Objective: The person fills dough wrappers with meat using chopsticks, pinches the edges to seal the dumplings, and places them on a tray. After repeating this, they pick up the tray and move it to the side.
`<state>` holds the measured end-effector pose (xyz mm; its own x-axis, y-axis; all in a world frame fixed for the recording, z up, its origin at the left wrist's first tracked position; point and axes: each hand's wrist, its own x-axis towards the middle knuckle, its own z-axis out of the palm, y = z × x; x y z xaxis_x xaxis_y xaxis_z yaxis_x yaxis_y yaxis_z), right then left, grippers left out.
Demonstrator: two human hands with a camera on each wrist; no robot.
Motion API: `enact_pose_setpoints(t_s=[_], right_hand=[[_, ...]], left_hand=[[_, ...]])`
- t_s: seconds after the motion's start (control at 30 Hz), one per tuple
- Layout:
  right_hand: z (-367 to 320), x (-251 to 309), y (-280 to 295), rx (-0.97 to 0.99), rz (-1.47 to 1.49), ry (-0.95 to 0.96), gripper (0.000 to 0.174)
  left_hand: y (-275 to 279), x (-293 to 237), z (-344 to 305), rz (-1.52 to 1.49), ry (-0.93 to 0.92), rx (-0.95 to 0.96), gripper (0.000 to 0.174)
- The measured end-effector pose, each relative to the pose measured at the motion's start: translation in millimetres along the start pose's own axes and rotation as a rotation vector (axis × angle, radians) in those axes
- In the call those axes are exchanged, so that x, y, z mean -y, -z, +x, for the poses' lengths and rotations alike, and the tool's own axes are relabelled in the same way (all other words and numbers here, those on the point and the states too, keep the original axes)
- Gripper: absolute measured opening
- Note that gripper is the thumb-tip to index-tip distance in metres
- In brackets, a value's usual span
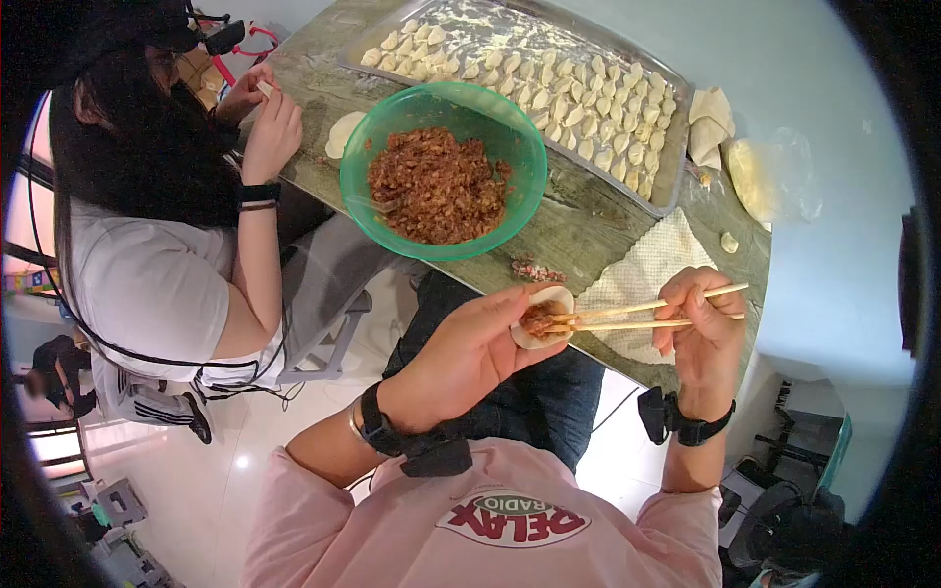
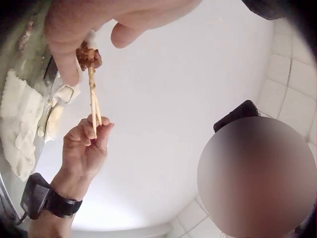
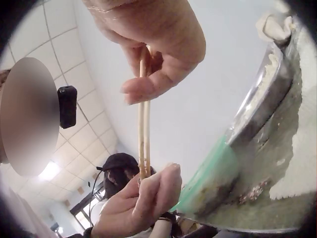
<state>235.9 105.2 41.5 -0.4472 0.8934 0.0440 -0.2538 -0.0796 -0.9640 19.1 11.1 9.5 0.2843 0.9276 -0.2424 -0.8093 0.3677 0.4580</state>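
My left hand (image 1: 456,353) holds a round dumpling wrapper (image 1: 534,340) at its fingertips, the thumb along the upper edge. A lump of reddish-brown meat filling (image 1: 541,316) sits in the middle of the wrapper. In my right hand (image 1: 704,323) is a pair of wooden chopsticks (image 1: 627,309), their tips touching the filling. The left wrist view shows the filling (image 2: 89,57) between thumb and fingers, with the chopsticks (image 2: 92,94) reaching it from below. From the right wrist, the chopsticks (image 3: 143,124) run down to the left hand (image 3: 143,206).
A green bowl (image 1: 534,162) of meat filling stands ahead. Behind it, a metal tray (image 1: 676,181) carries many folded dumplings. A white cloth (image 1: 627,279) lies near my right hand; a bag of dough (image 1: 755,181) sits farther right. At left, another person (image 1: 157,274) handles a small wrapper.
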Motion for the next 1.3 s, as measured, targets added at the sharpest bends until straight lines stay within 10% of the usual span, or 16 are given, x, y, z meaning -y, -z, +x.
enact_pose_setpoints(t_s=[0.97, 1.3], right_hand=[[34.7, -8.7, -27.8, -0.038, 0.137, -0.008, 0.024], [96.4, -84.6, -74.0, 0.143, -0.598, 0.347, 0.017]], left_hand=[[12.3, -8.2, -9.5, -0.025, -0.075, -0.091, 0.044], [12.7, -6.0, -26.5, 0.004, -0.07, -0.102, 0.043]])
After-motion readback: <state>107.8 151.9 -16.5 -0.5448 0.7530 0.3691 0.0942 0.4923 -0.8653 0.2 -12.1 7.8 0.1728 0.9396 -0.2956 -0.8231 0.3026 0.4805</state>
